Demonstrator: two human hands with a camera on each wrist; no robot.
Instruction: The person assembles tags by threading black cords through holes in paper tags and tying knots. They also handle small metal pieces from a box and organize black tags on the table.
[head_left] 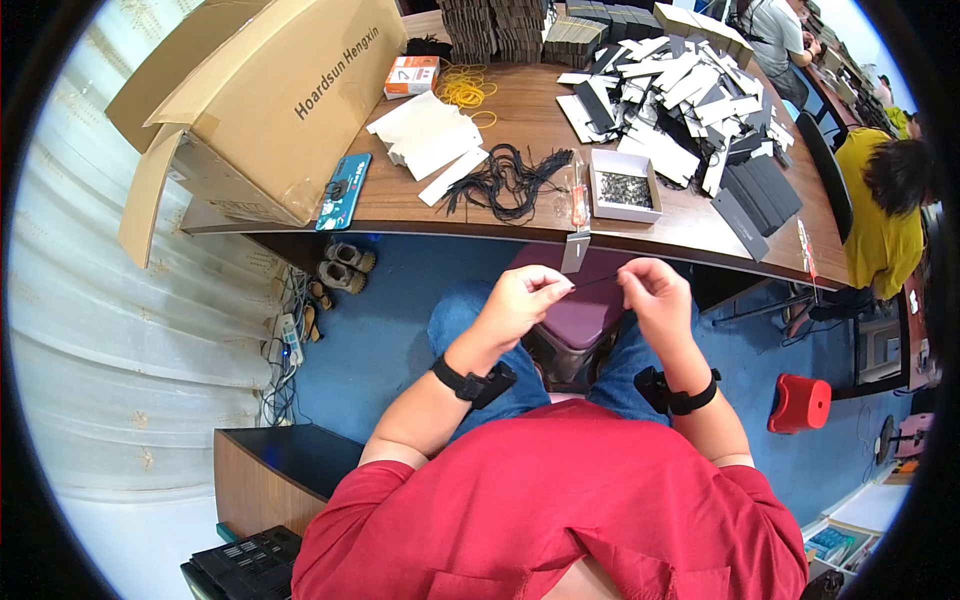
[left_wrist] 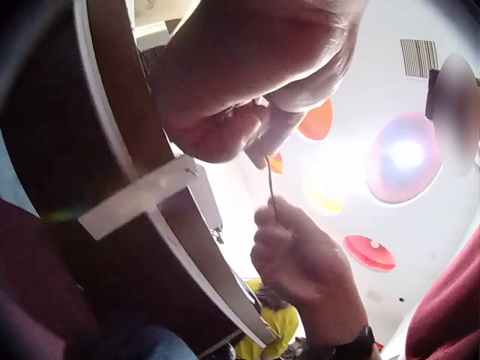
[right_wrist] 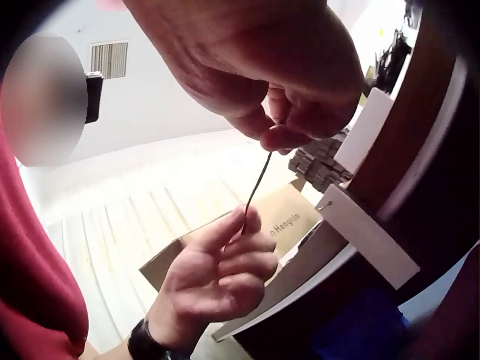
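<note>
A thin black cord [head_left: 597,282] [left_wrist: 271,178] [right_wrist: 258,184] stretches between the two hands, in front of the table edge. The left hand [head_left: 520,305] [right_wrist: 217,277] pinches one end between thumb and forefinger; the right hand [head_left: 657,300] [left_wrist: 300,262] pinches the other end. Just beyond the hands, a narrow tag [head_left: 576,252] [left_wrist: 139,199] [right_wrist: 371,240] juts out over the table edge, with a small hole or fastener near one end. On the table lie a bundle of black cords [head_left: 510,183] and an open white box [head_left: 626,187] of small metallic pieces.
Loose black and white tags [head_left: 680,95] heap at the table's right, near a dark stack [head_left: 757,195]. At left are white sheets [head_left: 428,135], yellow bands [head_left: 466,87], a phone-like blue item [head_left: 343,192] and a large carton [head_left: 270,110]. A purple stool [head_left: 585,300] stands below the hands.
</note>
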